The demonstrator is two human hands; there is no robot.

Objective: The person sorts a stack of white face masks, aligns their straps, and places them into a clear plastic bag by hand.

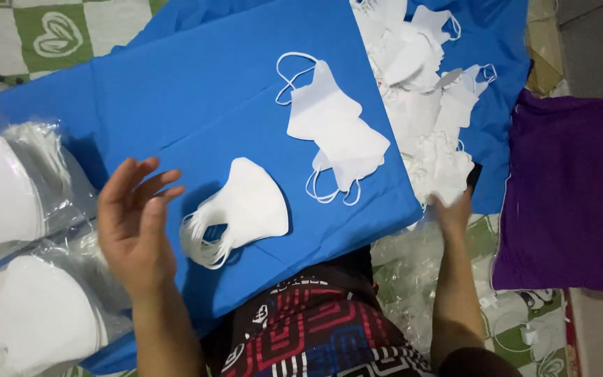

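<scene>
We hold our left hand open above the blue board, fingers spread and gripping nothing, just beside a stack of folded white masks. Our right hand reaches the loose mask pile at the board's right edge; we cannot tell its fingers' state. Two more masks lie mid-board. Bagged masks sit left.

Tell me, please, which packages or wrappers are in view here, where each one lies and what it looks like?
Upper clear bag of white masks: far left edge, glossy see-through plastic, rounded white stack inside.
Lower clear bag of white masks: bottom left, beside the left hand, same look.
Loose clear plastic wrappers: crumpled heap below the blue board, by the right hand.
No labels, signs or screens show.
</scene>
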